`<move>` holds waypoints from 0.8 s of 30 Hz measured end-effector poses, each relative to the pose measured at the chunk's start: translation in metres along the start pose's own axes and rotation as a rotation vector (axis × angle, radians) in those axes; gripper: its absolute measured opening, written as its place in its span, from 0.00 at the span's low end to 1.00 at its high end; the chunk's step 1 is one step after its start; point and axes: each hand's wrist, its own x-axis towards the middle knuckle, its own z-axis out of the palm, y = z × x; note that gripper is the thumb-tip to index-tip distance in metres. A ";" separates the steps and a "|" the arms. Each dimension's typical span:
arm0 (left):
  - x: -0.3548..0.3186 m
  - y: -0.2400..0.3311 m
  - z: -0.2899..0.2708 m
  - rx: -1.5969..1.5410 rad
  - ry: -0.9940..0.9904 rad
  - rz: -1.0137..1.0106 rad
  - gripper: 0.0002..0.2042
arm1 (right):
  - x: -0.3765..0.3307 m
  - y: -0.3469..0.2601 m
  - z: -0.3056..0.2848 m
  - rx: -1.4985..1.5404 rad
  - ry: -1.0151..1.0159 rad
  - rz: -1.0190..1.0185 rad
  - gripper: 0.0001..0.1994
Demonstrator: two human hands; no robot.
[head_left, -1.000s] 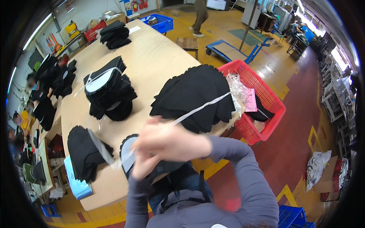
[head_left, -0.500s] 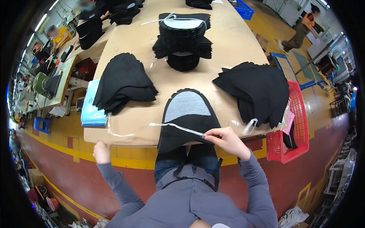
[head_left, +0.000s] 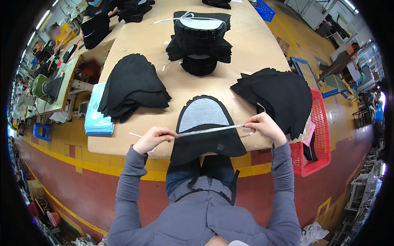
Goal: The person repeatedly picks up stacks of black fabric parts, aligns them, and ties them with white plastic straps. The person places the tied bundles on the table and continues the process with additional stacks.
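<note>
Strip [head_left: 211, 130]: drawn straight, left to right, between left hand [head_left: 155, 138] and right hand [head_left: 264, 126]
Hands: pinching strip
Black piece [head_left: 205, 146]: beneath, overhanging counter [head_left: 117, 145] edge
Contact with strip: hard to tell

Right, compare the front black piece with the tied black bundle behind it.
The front black piece lies low, while the tied black bundle rises in many layers.
The front piece has a white strip stretched across it between left hand and right hand; the bundle has its own knotted tie.
The front piece overhangs the table edge; the bundle stands farther in.
Both show pale, rounded panels.
</note>
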 end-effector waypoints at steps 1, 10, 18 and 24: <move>0.002 -0.011 -0.003 0.045 0.050 -0.046 0.11 | 0.005 0.007 0.001 -0.019 0.064 0.016 0.09; -0.006 -0.082 0.041 -0.475 0.341 -0.438 0.17 | 0.017 0.069 0.066 0.324 -0.012 0.293 0.14; -0.018 -0.080 0.012 -0.267 0.429 -0.222 0.12 | -0.006 0.068 0.037 0.382 -0.030 -0.021 0.19; 0.003 -0.080 0.017 -0.237 0.319 -0.276 0.13 | 0.029 0.072 0.026 0.214 0.074 -0.077 0.11</move>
